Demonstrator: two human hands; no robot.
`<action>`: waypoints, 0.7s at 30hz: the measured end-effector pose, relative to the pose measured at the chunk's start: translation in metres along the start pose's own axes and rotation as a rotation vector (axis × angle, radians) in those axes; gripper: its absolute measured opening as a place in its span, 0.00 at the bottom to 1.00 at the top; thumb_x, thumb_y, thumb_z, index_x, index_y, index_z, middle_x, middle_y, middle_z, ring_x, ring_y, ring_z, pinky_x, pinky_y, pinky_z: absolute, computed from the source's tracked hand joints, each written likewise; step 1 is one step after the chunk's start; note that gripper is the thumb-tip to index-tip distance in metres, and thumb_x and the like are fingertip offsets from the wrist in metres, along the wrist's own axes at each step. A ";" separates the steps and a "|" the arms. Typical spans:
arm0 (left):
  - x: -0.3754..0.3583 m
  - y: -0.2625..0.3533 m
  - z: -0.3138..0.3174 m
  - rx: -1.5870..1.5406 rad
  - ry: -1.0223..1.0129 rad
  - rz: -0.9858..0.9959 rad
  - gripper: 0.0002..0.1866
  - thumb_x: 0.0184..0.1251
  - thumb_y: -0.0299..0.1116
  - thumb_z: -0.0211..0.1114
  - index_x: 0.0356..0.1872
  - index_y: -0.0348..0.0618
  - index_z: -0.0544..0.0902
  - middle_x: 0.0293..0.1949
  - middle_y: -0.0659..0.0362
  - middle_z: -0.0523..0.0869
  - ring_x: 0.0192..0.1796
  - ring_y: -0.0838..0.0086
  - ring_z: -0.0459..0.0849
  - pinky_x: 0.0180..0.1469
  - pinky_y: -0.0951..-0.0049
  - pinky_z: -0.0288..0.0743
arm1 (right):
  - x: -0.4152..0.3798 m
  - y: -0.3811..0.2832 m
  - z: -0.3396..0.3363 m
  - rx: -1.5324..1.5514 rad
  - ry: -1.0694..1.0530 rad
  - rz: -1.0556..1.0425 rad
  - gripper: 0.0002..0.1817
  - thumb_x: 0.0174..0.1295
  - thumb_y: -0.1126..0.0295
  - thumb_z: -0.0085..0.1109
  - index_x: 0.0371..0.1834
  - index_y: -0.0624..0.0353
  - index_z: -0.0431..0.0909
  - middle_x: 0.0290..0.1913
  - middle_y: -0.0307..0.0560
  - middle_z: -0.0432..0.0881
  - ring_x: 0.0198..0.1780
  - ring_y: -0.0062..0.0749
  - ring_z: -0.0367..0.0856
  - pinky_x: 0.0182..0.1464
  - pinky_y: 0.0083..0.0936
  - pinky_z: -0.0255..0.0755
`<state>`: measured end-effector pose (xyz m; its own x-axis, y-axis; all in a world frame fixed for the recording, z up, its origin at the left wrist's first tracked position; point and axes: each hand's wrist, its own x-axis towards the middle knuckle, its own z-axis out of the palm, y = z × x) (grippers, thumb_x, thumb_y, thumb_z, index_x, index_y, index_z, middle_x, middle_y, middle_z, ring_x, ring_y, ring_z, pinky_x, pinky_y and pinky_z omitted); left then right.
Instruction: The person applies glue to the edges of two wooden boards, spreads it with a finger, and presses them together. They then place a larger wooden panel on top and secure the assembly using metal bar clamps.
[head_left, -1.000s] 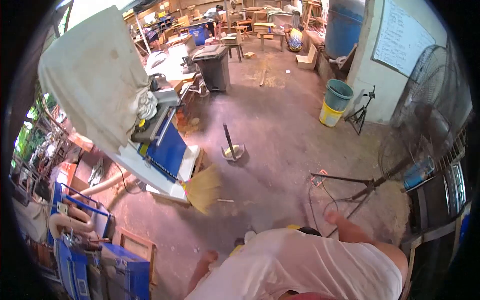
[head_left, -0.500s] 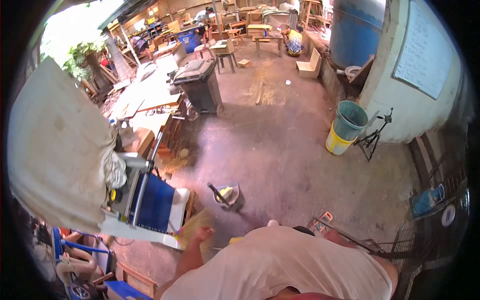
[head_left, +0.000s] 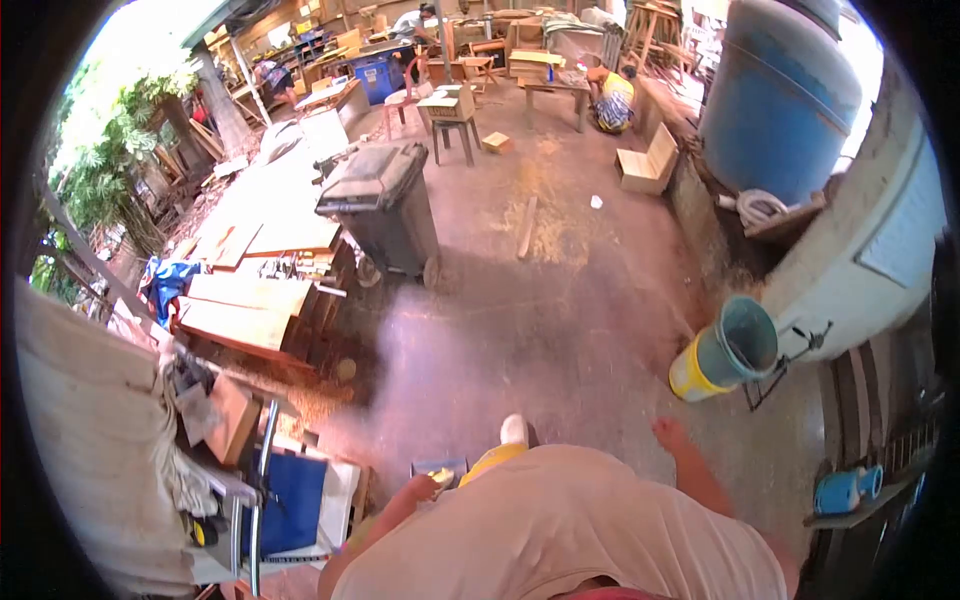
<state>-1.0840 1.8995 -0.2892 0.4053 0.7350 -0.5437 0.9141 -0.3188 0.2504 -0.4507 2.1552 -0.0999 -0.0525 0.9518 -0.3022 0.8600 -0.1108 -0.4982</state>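
My left hand (head_left: 416, 491) is low beside my shirt, its fingers curled. It overlaps the near side of a grey dustpan (head_left: 455, 466) on the floor. A pale yellow piece (head_left: 440, 477) shows right by the fingers; whether they grip it, the pan or something else cannot be made out. My right hand (head_left: 668, 433) hangs out to the right over the floor, loosely closed, with nothing visible in it. Nearest to it is the green bucket (head_left: 745, 335) stacked in a yellow one (head_left: 694, 373), well apart from the hand.
A black wheeled bin (head_left: 385, 215) stands ahead on the left, near a bench with boards (head_left: 245, 312). A machine with a blue panel (head_left: 290, 500) is close on my left. Stools, a wooden seat (head_left: 648, 162) and several people are farther back. A blue tank (head_left: 780, 100) stands right.
I have moved forward, and the dustpan is now beside my left hand. The yellowish broom by that hand no longer shows clearly. My right hand has swung forward, away from the pole.
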 end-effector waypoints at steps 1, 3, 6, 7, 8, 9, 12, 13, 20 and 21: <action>0.027 -0.023 -0.034 -0.158 -0.086 -0.173 0.22 0.66 0.53 0.62 0.40 0.45 0.89 0.37 0.52 0.89 0.40 0.65 0.87 0.45 0.62 0.80 | 0.008 0.037 0.013 -0.057 -0.092 0.026 0.28 0.67 0.43 0.51 0.44 0.60 0.84 0.41 0.56 0.86 0.46 0.43 0.85 0.53 0.38 0.74; 0.080 -0.084 -0.121 -0.812 0.009 -0.415 0.30 0.73 0.58 0.48 0.43 0.42 0.87 0.45 0.48 0.88 0.49 0.53 0.85 0.55 0.54 0.77 | -0.006 0.060 0.005 -0.018 -0.335 0.289 0.29 0.67 0.43 0.51 0.44 0.61 0.84 0.40 0.54 0.86 0.41 0.45 0.85 0.44 0.42 0.78; 0.181 -0.171 -0.280 -0.247 0.262 -0.080 0.27 0.73 0.55 0.49 0.43 0.41 0.85 0.51 0.44 0.84 0.56 0.52 0.80 0.63 0.56 0.71 | 0.038 0.075 0.006 -0.087 -0.443 0.117 0.24 0.68 0.48 0.55 0.43 0.62 0.84 0.38 0.51 0.86 0.38 0.42 0.85 0.40 0.42 0.78; 0.168 -0.142 -0.393 -0.613 0.310 -0.338 0.24 0.70 0.53 0.57 0.44 0.39 0.84 0.47 0.45 0.86 0.52 0.52 0.83 0.57 0.57 0.75 | 0.066 0.078 0.012 -0.076 -0.404 0.107 0.24 0.67 0.49 0.56 0.43 0.62 0.84 0.38 0.51 0.86 0.38 0.42 0.85 0.40 0.42 0.78; 0.192 -0.161 -0.440 -0.698 0.433 -0.363 0.22 0.65 0.50 0.64 0.46 0.39 0.84 0.42 0.47 0.88 0.46 0.53 0.85 0.51 0.58 0.78 | 0.101 0.080 0.015 -0.064 -0.362 0.096 0.23 0.67 0.49 0.56 0.42 0.61 0.84 0.38 0.51 0.86 0.38 0.41 0.85 0.40 0.42 0.78; 0.230 -0.199 -0.462 -0.719 0.502 -0.279 0.22 0.64 0.49 0.65 0.47 0.39 0.84 0.38 0.48 0.89 0.44 0.54 0.87 0.49 0.59 0.79 | 0.139 0.083 0.016 -0.052 -0.320 0.087 0.23 0.67 0.49 0.56 0.42 0.61 0.84 0.37 0.51 0.86 0.38 0.41 0.85 0.40 0.42 0.78; 0.271 -0.224 -0.572 -0.534 0.511 -0.283 0.19 0.63 0.48 0.67 0.44 0.43 0.85 0.38 0.50 0.89 0.43 0.57 0.87 0.47 0.60 0.79 | 0.262 0.103 0.002 -0.029 -0.211 0.053 0.22 0.67 0.50 0.57 0.41 0.61 0.84 0.36 0.50 0.86 0.37 0.40 0.85 0.40 0.41 0.78; 0.284 -0.234 -0.587 -0.542 0.511 -0.294 0.19 0.63 0.48 0.67 0.44 0.43 0.85 0.38 0.50 0.89 0.43 0.57 0.87 0.47 0.60 0.79 | 0.307 0.112 -0.010 -0.026 -0.179 0.037 0.22 0.66 0.50 0.58 0.41 0.61 0.84 0.36 0.49 0.86 0.37 0.40 0.85 0.40 0.41 0.77; 0.357 -0.285 -0.590 -0.826 0.507 -0.494 0.17 0.64 0.46 0.66 0.42 0.42 0.86 0.35 0.53 0.88 0.39 0.63 0.86 0.44 0.62 0.78 | 0.716 -0.027 -0.115 0.001 0.047 -0.090 0.20 0.65 0.51 0.60 0.38 0.60 0.85 0.33 0.47 0.86 0.36 0.38 0.84 0.39 0.41 0.77; 0.365 -0.282 -0.583 -0.945 0.556 -0.537 0.18 0.65 0.46 0.66 0.42 0.40 0.85 0.30 0.55 0.87 0.36 0.71 0.85 0.41 0.66 0.78 | 0.776 -0.121 -0.110 -0.003 0.079 -0.113 0.20 0.65 0.51 0.61 0.38 0.60 0.85 0.33 0.47 0.86 0.36 0.38 0.84 0.39 0.41 0.76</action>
<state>-1.2002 2.6067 -0.0913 -0.2931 0.8689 -0.3989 0.5021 0.4950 0.7091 -0.5400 2.9383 -0.1847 -0.1092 0.9777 -0.1796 0.8523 -0.0009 -0.5230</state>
